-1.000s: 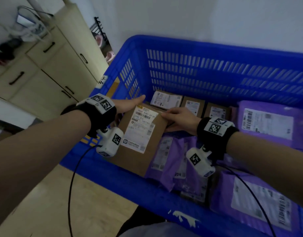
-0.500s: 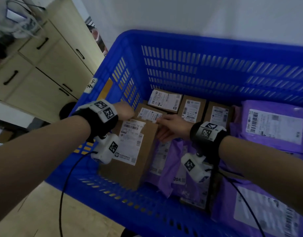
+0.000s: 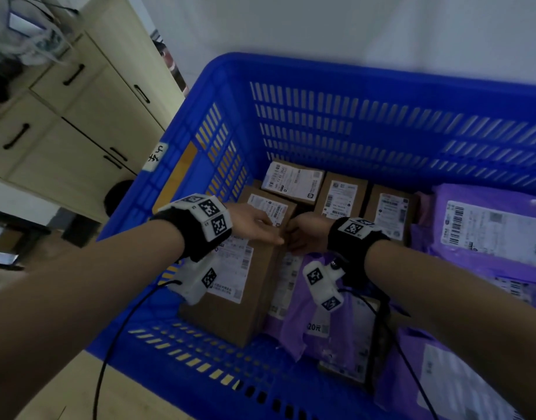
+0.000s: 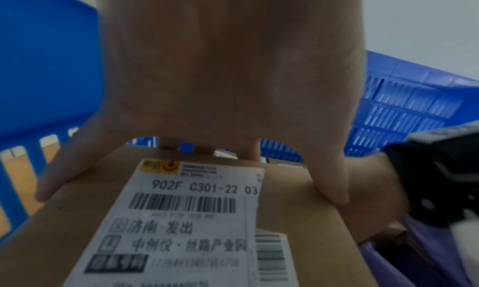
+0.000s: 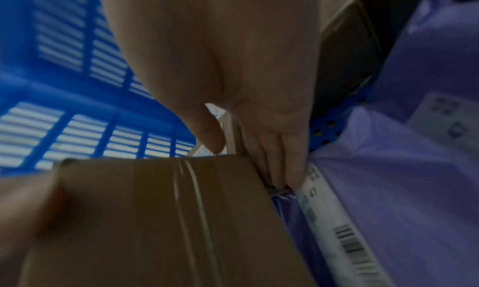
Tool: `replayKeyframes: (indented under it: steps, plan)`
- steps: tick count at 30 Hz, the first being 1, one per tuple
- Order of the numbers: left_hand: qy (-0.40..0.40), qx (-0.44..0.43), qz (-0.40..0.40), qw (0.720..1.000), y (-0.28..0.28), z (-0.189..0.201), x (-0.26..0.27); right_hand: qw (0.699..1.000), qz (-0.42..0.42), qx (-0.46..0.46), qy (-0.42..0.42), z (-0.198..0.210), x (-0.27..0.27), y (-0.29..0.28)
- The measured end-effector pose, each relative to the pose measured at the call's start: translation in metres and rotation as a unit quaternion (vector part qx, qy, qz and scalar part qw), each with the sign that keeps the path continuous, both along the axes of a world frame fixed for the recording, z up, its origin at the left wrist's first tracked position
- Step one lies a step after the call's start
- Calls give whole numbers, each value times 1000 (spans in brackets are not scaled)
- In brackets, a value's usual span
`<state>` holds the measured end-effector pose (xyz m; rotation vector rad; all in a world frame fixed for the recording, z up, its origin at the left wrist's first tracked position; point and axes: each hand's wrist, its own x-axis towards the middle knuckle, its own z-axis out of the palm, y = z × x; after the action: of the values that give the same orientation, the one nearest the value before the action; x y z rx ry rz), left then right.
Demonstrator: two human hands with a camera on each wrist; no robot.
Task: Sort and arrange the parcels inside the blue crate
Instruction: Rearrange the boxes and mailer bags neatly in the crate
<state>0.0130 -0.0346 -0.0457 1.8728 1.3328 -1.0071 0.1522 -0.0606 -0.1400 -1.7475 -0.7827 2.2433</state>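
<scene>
Inside the blue crate (image 3: 351,95), a large cardboard box (image 3: 248,298) lies against the left wall, its white shipping label (image 3: 230,268) facing up. The left hand (image 3: 254,225) lies over the box's far end. The head view shows only its back there. The left wrist view shows more: the hand (image 4: 220,76) is spread wide, thumb and little finger straight down on the top face, middle fingers bent over the far edge, so its grip is on the box (image 4: 181,240). That view also lets the label (image 4: 181,219) be read, "902F C301-22 03" above a barcode.

The right hand (image 3: 306,234) meets the left at the box's far right corner. From the head its fingers are hidden. The right wrist view shows them (image 5: 293,148) straight, slid down between the box's taped side (image 5: 155,219) and a purple mailer bag (image 5: 388,199), thumb beside the corner, nothing enclosed.

Only the head view shows the other parcels: four smaller labelled boxes (image 3: 341,195) along the back wall and more purple bags (image 3: 491,231) to the right. A beige cabinet (image 3: 63,131) stands beyond the crate.
</scene>
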Motion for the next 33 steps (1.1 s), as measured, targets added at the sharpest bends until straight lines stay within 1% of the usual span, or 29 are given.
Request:
replayKeyframes:
  steps: [2, 5, 7, 9, 11, 14, 18, 22, 25, 26, 28, 30, 32, 33]
  plan:
    - [0, 23, -3, 1000, 0, -2, 2, 1000, -9, -6, 1, -3, 0, 4]
    - [-8, 58, 2, 998, 0, -4, 1, 998, 10, 9, -55, -10, -4, 8]
    - [-3, 65, 7, 998, 2, -4, 1, 998, 38, -13, -53, -9, -10, 8]
    - [7, 69, 9, 998, 4, -5, 1, 998, 43, -28, -41, -7, -17, 8]
    - [14, 72, 5, 997, 5, -5, 0, 998, 33, -10, -50, -9, -21, 11]
    - [32, 61, -13, 998, 6, -8, 0, 996, 2, 28, -81, -17, -20, 15]
    - [45, 27, 0, 999, 10, -17, 3, 995, -34, 44, -78, -22, -13, 16]
    - [46, 25, 2, 999, 10, -26, 7, 995, -36, 46, -80, -24, -12, 17]
    - [36, 22, 29, 999, 8, -36, 7, 994, -17, 58, -87, -24, -8, 14]
    - [38, 24, 26, 999, 7, -39, 8, 992, 2, 82, -100, -22, -5, 12]
    - [43, 30, 13, 999, 8, -42, 10, 977, 76, 143, -140, -17, 3, 9]
    - [46, 33, -3, 998, 10, -39, 14, 946, 185, 180, -196, -9, 11, 6]
    - [56, 37, -33, 997, 9, -38, 17, 904, 290, 190, -251, -9, 17, 1]
    - [63, 43, -46, 996, 9, -37, 18, 885, 332, 191, -266, -11, 19, -1]
